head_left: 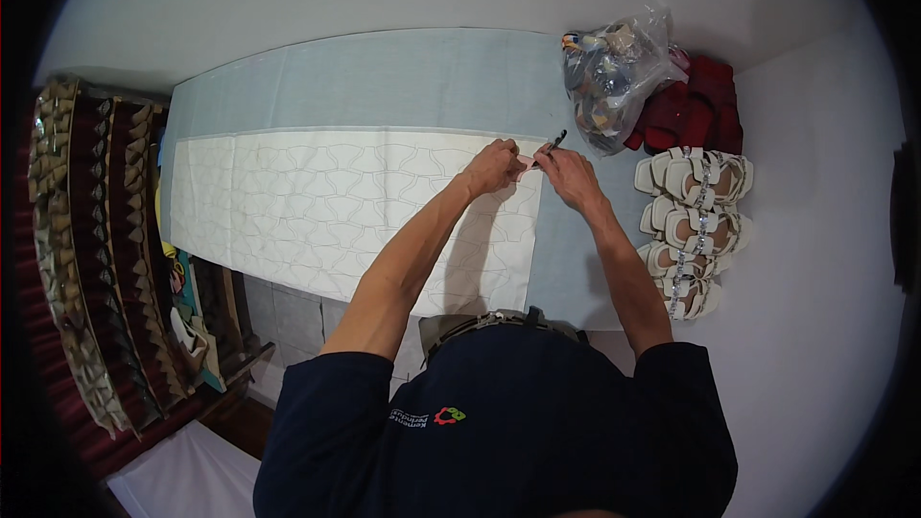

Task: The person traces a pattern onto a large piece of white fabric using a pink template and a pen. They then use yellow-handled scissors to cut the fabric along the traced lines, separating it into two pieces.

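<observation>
White sheet [317, 206] lay flat on the pale blue worktop [403, 77], nearly all of it already covered with traced outlines, as far as visible. Both hands worked at the sheet's far right corner: left hand [491, 168] pinched shut on a small pinkish template [528, 163] pressed to the sheet, right hand [568, 176] closed on a dark pen [554, 141]. Judged nearly done, only that corner left. Right of the sheet: white sandals [693, 227], a clear bag [614, 77], red cloth [696, 105].
</observation>
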Tool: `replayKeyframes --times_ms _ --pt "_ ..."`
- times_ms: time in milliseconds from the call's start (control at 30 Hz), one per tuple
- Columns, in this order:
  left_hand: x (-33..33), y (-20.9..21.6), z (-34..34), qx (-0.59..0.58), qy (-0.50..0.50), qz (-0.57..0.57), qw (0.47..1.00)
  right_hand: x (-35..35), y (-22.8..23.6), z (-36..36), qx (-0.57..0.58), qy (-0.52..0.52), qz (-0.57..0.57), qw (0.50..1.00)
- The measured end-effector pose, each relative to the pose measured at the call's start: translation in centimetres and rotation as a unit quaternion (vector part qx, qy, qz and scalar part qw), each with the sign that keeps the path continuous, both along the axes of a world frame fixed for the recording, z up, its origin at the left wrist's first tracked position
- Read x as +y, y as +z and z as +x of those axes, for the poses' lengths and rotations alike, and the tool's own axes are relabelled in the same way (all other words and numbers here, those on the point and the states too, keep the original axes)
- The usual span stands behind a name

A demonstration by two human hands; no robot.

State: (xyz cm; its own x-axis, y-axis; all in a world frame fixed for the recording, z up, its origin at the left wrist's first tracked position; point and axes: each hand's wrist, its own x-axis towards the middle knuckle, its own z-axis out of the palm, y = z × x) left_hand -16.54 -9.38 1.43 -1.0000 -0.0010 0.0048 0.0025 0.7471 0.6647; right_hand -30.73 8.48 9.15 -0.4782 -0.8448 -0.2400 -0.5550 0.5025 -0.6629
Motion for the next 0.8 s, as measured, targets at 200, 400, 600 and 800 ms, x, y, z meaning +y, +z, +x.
replayKeyframes --times_ms 200,400,600,800 --pt "0.8 0.8 0.8 -0.031 0.032 -0.060 0.997 -0.2 1.7 -1.2 0.033 -0.062 -0.063 0.996" --pt "4.6 1.2 5.5 0.046 0.136 -0.085 0.986 3.5 0.4 3.2 -0.004 -0.144 -0.126 0.981" --pt "11.5 2.2 17.9 0.031 0.271 -0.012 0.962 12.7 -2.0 13.6 -0.005 -0.154 0.009 0.988" --pt "16.5 1.9 28.9 0.003 0.349 0.012 0.937 19.1 -2.4 19.3 -0.029 -0.173 0.059 0.983"
